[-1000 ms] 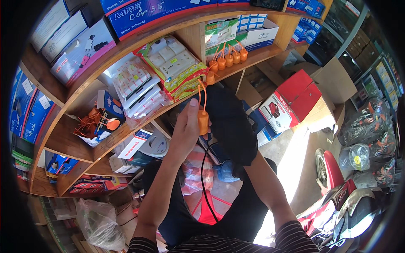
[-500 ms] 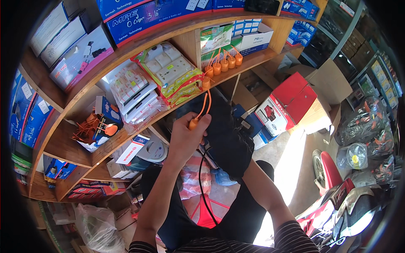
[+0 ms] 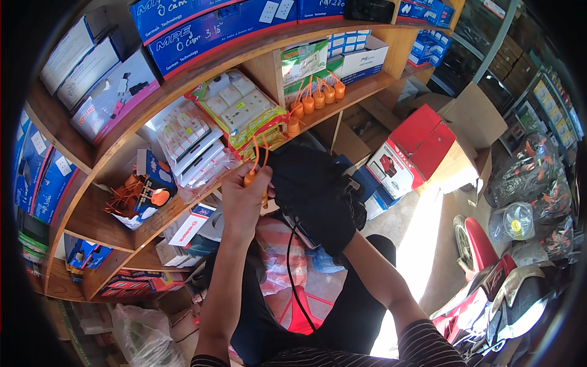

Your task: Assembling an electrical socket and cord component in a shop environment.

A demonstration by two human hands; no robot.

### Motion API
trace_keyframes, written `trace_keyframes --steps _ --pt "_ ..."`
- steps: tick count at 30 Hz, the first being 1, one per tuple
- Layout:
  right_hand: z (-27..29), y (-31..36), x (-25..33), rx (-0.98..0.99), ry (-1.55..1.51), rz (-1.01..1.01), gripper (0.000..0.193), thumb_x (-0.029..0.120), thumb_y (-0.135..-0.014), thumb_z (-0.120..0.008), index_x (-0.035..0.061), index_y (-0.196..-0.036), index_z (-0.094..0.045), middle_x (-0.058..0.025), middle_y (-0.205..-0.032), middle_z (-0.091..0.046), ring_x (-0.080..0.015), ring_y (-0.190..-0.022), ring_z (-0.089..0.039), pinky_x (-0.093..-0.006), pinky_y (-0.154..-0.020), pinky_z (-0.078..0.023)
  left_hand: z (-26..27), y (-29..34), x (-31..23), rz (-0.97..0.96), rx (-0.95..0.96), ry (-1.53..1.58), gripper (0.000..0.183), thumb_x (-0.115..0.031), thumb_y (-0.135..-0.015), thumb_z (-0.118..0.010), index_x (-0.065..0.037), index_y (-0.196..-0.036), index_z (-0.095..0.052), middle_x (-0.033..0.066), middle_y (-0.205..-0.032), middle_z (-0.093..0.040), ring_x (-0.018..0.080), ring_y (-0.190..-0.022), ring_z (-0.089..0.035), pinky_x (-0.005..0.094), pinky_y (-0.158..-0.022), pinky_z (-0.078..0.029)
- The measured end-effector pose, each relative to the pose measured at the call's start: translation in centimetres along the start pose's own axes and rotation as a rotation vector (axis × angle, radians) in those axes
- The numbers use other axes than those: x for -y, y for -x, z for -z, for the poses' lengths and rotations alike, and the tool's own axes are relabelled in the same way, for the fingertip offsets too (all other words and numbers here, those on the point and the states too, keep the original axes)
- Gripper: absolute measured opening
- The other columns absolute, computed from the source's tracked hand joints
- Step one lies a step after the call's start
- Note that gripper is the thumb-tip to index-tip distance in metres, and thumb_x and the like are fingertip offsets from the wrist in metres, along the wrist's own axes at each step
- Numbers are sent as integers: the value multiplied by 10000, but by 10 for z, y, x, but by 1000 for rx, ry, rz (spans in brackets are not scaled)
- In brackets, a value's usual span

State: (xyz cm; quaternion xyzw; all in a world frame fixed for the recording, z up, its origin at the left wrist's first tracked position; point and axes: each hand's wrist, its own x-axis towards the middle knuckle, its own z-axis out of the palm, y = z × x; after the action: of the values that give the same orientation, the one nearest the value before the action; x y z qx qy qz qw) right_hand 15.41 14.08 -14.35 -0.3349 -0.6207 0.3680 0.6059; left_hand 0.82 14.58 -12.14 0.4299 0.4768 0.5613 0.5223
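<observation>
My left hand (image 3: 244, 199) is raised in front of the wooden shelf (image 3: 202, 61) and pinches a small orange lamp holder (image 3: 251, 177) with orange wires curling up from it. My right hand is hidden inside a black plastic bag (image 3: 315, 196) that it holds just to the right of the left hand, the two almost touching. A row of several matching orange lamp holders (image 3: 315, 101) stands on the shelf board above the bag. A black cable (image 3: 293, 275) hangs down from under the bag.
Blue boxes (image 3: 214, 24) line the top shelf, with packs of white switches (image 3: 241, 110) below and a heap of orange parts (image 3: 131, 196) at the left. A red and white carton (image 3: 409, 153) and open cardboard boxes stand right. A red motorbike (image 3: 489, 281) is at lower right.
My left hand has lifted the orange lamp holder up and leftward toward the shelf, and the view has tipped up slightly. The black bag stays beside it.
</observation>
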Motion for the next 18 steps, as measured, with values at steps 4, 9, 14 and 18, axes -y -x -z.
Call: trace_keyframes --steps 4,9,14,18 --pt "3 2 5 -4 11 61 167 126 -939 -656 1 -1046 -630 -126 -852 -653 -224 -727 -665 -327 -664 -541 9 -8 -3 -51 -186 -8 140 -173 -924 -678 -59 -853 -641 -23 -595 -539 37 -479 -471 211 -444 -352" --pt "6 4 10 -51 14 211 186 126 -926 -682 -5 -1049 -633 -144 -868 -665 -245 -748 -675 -337 -681 -545 24 -16 -2 -54 -238 123 144 -204 -937 -658 -63 -917 -682 -69 -667 -534 20 -508 -400 197 -494 -305" --pt "8 6 0 -130 111 278 199 95 -915 -689 -11 -1067 -619 -148 -905 -660 -242 -805 -676 -331 -715 -546 31 -16 -4 155 58 -78 176 -214 -905 -657 -38 -919 -656 50 -746 -669 99 -607 -618 225 -529 -459" --pt "-3 7 -18 -274 124 145 313 10 -876 -690 2 -1158 -554 -121 -886 -634 -230 -875 -684 -322 -746 -536 15 -5 -2 208 111 124 163 -223 -888 -680 -71 -923 -632 25 -723 -643 105 -594 -612 241 -522 -463"
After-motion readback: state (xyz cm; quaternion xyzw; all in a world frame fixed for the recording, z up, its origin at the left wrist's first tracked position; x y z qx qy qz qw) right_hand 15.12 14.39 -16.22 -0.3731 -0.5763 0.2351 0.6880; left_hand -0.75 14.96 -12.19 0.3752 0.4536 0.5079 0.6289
